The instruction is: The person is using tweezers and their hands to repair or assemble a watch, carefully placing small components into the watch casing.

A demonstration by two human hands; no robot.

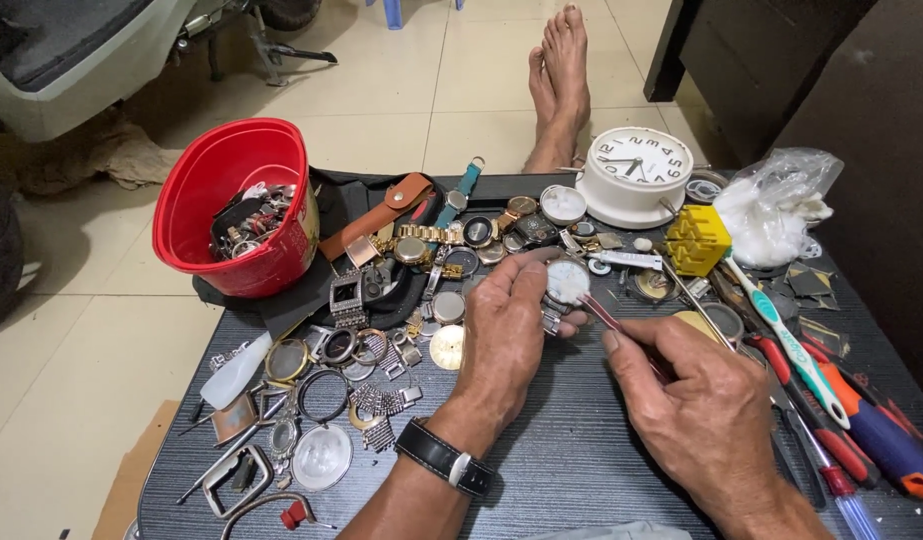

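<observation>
Item: small watch (pixel 567 281) with a pale round dial, pinched between the fingertips of the left hand (pixel 503 335) above the middle of the dark grooved table (pixel 581 470); the grip is firm on the case edge, dial facing up. A black strap with a metal buckle circles the left wrist (pixel 446 460). Right hand (pixel 701 410): clenched around a thin red-handled tool (pixel 606 315), its tip touching the watch's lower right side. Left of the hands: loose watch cases, rings, bracelet links and round crystals (pixel 321 458), plus a pale loose dial (pixel 447 346). Behind them: a row of assembled watches with metal and leather straps (pixel 441 235), a brown strap among them. Rear left: red plastic bucket (pixel 236 205) holding more watch parts. Rear right: white round clock (pixel 636 172), yellow block-shaped holder (pixel 697 240), clear plastic bag (pixel 776 205). Right edge: a white and teal toothbrush (pixel 791 345) lying across red-handled and blue-and-orange screwdrivers (pixel 881 435). Beyond the table, bare feet (pixel 559 85) rest on a tiled floor.
</observation>
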